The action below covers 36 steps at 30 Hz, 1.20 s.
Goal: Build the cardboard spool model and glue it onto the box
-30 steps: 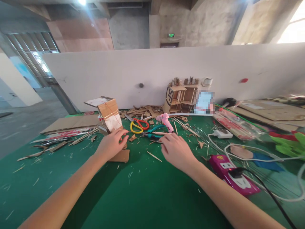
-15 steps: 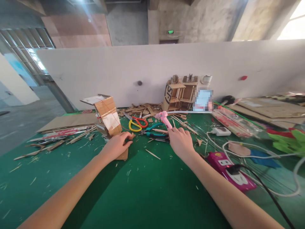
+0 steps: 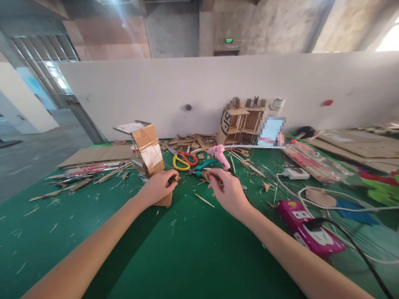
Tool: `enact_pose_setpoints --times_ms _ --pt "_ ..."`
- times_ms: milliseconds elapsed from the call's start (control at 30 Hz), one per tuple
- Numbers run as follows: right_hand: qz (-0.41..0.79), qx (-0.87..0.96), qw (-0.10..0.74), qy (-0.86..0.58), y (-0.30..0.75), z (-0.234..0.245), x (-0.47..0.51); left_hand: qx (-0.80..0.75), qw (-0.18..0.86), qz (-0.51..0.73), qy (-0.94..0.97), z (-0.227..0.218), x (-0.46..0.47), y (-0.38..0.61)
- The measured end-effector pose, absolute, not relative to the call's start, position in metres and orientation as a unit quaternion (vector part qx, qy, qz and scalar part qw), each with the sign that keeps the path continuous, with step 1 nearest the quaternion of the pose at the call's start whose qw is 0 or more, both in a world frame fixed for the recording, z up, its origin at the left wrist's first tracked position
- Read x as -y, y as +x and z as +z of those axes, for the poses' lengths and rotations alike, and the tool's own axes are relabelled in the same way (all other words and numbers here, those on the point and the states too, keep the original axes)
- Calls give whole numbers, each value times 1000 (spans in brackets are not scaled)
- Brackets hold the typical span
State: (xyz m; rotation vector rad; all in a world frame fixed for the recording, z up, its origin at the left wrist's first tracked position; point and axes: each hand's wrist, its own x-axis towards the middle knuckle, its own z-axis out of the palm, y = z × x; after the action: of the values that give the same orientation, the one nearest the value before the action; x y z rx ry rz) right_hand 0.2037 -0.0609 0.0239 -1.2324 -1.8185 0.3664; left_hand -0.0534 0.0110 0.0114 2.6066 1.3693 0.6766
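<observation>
My left hand [image 3: 159, 187] is closed at the foot of a cardboard model [image 3: 149, 151], with part of its base [image 3: 165, 201] showing under the palm. A small brown edge shows at those fingertips; the grip itself is partly hidden. My right hand [image 3: 229, 192] is empty as far as I can see, its fingers half curled and apart, just in front of the teal-handled pliers [image 3: 207, 165]. Behind that hand a pink glue gun [image 3: 222, 157] lies on the green table, apart from the fingers. Scissors with red and yellow handles [image 3: 183, 161] lie between the model and the glue gun.
Cardboard scraps [image 3: 195, 142] are heaped along the white partition [image 3: 140, 95]. A cardboard shelf model [image 3: 232, 128] stands at the back beside a blurred screen [image 3: 272, 131]. At right lie a magenta power strip [image 3: 294, 214], looping white cables and thin sticks. One loose stick [image 3: 205, 201] lies between my hands.
My right hand has let go of the pink glue gun and drawn back towards me, its fingers opening. My left hand stays at the cardboard model. The view has shifted slightly left.
</observation>
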Motion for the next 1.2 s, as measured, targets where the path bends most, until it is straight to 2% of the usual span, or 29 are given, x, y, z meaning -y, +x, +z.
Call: enact_pose_setpoints --times_ms 100,233,467,667,900,1200 --pt "269 695 469 -474 194 15 64 -456 68 226 858 13 -9 -54" --pt "325 670 493 -449 190 11 64 -447 100 263 849 19 -2 -49" --pt "323 668 497 -449 190 5 59 -356 261 368 819 29 22 -21" --pt "275 697 470 -466 191 5 59 -357 368 365 777 27 27 -11" --pt "268 713 462 -454 191 10 62 -416 426 312 740 33 30 -14" --pt "281 724 463 -426 191 8 63 -367 435 331 753 26 26 -13"
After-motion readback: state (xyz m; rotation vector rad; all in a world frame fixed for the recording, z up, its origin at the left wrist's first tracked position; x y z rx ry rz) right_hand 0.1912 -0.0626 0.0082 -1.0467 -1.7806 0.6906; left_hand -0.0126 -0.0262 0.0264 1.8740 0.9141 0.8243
